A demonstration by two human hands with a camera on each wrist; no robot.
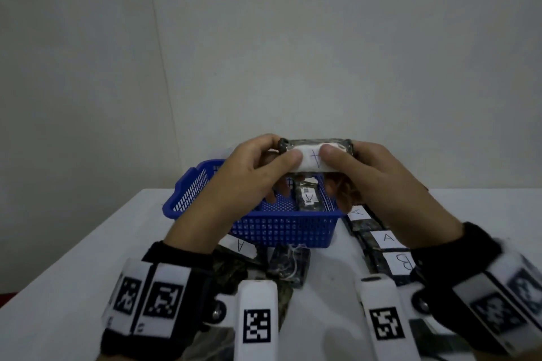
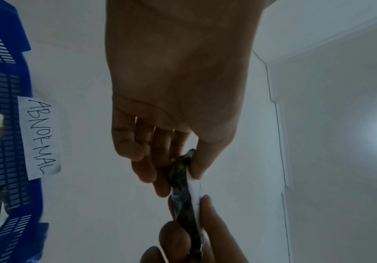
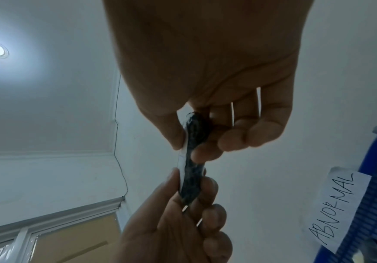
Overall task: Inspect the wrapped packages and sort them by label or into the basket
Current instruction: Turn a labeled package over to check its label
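A dark wrapped package (image 1: 316,143) with a white label (image 1: 311,160) bearing a pen mark is held up over the blue basket (image 1: 278,228). My left hand (image 1: 278,155) pinches its left end and my right hand (image 1: 341,152) pinches its right end, both thumbs on the label. In the left wrist view the package (image 2: 183,186) shows edge-on between thumb and fingers of the left hand (image 2: 178,170). The right wrist view shows the package (image 3: 191,160) likewise in the right hand (image 3: 189,146). One labelled package (image 1: 308,198) lies in the basket.
The basket wall carries a paper tag reading ABNORMAL (image 2: 40,137). Right of the basket lie packages labelled A (image 1: 359,212), A (image 1: 388,237) and B (image 1: 403,262). In front of it lie a package labelled A (image 1: 239,246) and another dark one (image 1: 289,265). A white table (image 1: 88,258) meets the wall.
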